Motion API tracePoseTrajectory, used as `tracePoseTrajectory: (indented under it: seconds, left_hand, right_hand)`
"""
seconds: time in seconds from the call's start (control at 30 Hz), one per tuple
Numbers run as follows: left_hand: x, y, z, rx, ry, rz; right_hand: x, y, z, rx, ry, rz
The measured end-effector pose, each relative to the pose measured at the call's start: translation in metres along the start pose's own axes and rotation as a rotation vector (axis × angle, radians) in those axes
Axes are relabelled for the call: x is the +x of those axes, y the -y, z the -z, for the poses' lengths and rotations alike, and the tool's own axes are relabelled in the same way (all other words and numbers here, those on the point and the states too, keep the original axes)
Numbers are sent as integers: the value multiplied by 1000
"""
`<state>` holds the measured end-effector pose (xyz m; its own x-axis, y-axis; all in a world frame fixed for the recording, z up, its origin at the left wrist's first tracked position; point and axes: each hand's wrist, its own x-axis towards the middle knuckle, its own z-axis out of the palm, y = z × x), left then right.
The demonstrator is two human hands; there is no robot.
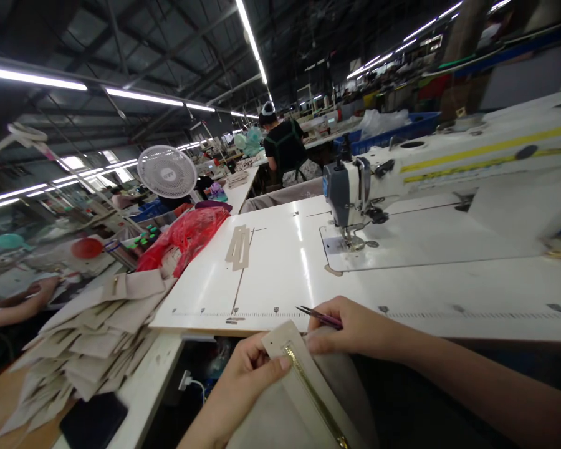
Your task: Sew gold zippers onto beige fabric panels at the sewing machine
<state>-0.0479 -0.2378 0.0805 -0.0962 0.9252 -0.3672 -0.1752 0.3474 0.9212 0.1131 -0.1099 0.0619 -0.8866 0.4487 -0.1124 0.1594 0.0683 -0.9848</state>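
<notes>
Item: a cream fabric panel (280, 343) carrying a gold-toothed zip (312, 394), with a drooping grey-beige cloth (342, 393) lying against it, held just off the near edge of a white sewing table (280, 274), over the person's lap. Handling: judged light and limp in the cloth, a little stiffer in the panel, with the zip the firmest strip; best taken by the panel's edge, beside the zip, as the cloth looks likely to slump and slide if left unsupported. Grip: the left hand (240, 386) is closed on the panel's edge, its thumb on top. The right hand (355, 327) is closed around purple-handled tweezers (320, 317), and its fingers rest at or near the panel's upper corner; contact there cannot be told. Surroundings: on the table lie two beige fabric strips (237, 248); further right stands an industrial sewing machine (350, 187). To the left are a heap of cut beige fabric pieces (84, 337) and a red plastic bag (182, 240). Beyond them stand a white electric fan (167, 171) and a co-worker (285, 146), seen from behind at a further table.
</notes>
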Motion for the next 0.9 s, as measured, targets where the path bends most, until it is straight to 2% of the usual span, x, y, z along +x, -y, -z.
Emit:
tracePoseTrajectory:
  seconds: [0.27, 0.4, 0.47, 0.53, 0.6, 0.67, 0.7, 0.77, 0.83, 0.9]
  left_hand:
    - [3, 4, 5, -40, 28, 57]
    - [4, 3, 6, -43, 45, 31]
    - [5, 2, 6, 64, 18, -68]
    - [3, 3, 8, 309, -79, -304]
    - [-3, 5, 11, 622, -200, -647]
    - [-12, 11, 15, 888, -310, -964]
    - [-16, 15, 16, 987, -350, -1072]
    - [-24, 24, 18, 1138, -406, -1176]
    - [-30, 31, 18, 1245, -429, -1198]
    - [-32, 36, 17, 1327, -453, -1218]
  right_hand:
    - [4, -4, -4, 105, -42, -30]
    - [8, -4, -4, 149, -52, -56]
    - [7, -2, -5, 128, -61, -47]
    - [3, 1, -7, 31, -115, 13]
    - [-4, 3, -12, -165, -218, 186]
    - [-12, 4, -16, -447, -331, 514]
    - [-16, 4, -19, -599, -375, 694]
    - [-23, 2, -23, -870, -436, 979]
    - [-28, 0, -27, -1042, -465, 1095]
    - [-33, -4, -31, -1107, -470, 1147]
